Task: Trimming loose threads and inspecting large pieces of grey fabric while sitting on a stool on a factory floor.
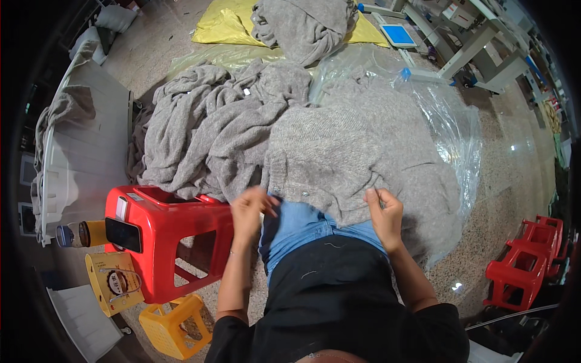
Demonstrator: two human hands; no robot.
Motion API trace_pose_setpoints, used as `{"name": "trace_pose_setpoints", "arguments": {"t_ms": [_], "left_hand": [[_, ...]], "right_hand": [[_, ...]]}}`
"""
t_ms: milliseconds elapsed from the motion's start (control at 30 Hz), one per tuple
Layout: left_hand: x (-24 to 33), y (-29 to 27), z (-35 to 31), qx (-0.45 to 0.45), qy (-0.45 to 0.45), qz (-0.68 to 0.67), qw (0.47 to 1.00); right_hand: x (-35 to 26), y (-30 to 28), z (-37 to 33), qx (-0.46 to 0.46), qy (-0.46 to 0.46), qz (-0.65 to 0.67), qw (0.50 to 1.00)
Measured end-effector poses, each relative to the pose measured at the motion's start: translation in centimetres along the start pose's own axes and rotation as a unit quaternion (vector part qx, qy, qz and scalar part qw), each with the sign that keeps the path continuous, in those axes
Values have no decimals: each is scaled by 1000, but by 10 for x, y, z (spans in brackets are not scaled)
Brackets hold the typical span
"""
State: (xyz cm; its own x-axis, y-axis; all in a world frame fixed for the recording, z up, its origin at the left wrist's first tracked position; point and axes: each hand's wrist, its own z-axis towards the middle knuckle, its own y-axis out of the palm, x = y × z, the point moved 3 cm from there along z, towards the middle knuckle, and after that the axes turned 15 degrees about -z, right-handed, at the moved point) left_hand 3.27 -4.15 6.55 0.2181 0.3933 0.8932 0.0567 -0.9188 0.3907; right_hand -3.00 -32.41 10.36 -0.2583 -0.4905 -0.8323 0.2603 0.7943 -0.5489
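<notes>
A grey knit sweater (330, 160) lies over my lap, a ribbed band at its left edge. My right hand (385, 215) is closed in a pinch on its near right edge. Beside the ribbed band, my left hand (249, 210) hovers with bent fingers smeared by motion; whether it grips anything cannot be made out. More of the same grey knit (417, 163) spreads out to the right, over clear plastic sheeting (463, 139). To the left is a heap of grey knit garments (206, 124).
A red stool (175, 224) on my left has a phone (124, 235) at its side. Close to it are a yellow paper bag (114, 283), a yellow stool (175, 327) and a white bin (85, 145). Farther off, another knit pile (305, 27) rests on yellow plastic (227, 24). Red stools (520, 266) stand right.
</notes>
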Motion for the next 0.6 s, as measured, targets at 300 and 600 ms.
{"name": "trace_pose_setpoints", "arguments": {"t_ms": [300,600], "left_hand": [[-63,-49,133,-167,199,471,843],[-93,-66,153,-209,2,284,936]], "right_hand": [[-51,107,13,-149,-241,-263,922],[-39,84,56,-24,-257,-74,963]]}}
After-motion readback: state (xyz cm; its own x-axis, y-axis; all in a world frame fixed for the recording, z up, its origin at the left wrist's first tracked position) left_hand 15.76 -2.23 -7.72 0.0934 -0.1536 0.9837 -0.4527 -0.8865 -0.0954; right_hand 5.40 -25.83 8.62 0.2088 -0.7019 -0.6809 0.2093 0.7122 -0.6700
